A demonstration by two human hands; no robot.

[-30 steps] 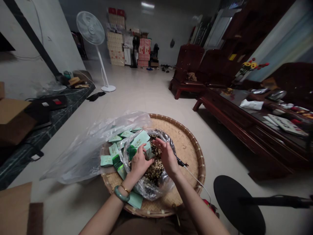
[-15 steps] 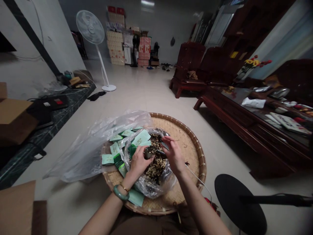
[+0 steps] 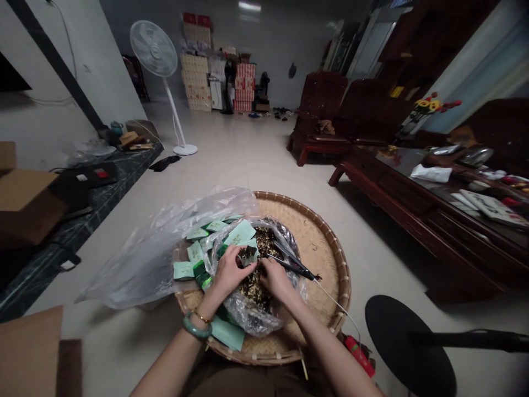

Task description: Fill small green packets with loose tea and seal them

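The left hand [image 3: 228, 272] curls its thumb and fingers around a small, open-mouthed, pale-green packet [image 3: 252, 256], dark crumbly matter showing in its mouth. It is held above a crinkled, clear plastic bag [image 3: 253, 321] of mixed dark and tan dried bits [image 3: 255, 291]. The right hand [image 3: 274, 277] has its fingers drawn in just beside the packet; whether they pinch anything, I cannot tell. Near it, a black, long-armed tool with a white cord [image 3: 305, 272] lies across the bag's edge. Flat, pale-green packets with darker green sides [image 3: 195, 252] crowd the left of the round, woven bamboo tray [image 3: 317, 234], partly under a large, cloudy plastic sheet [image 3: 136, 273].
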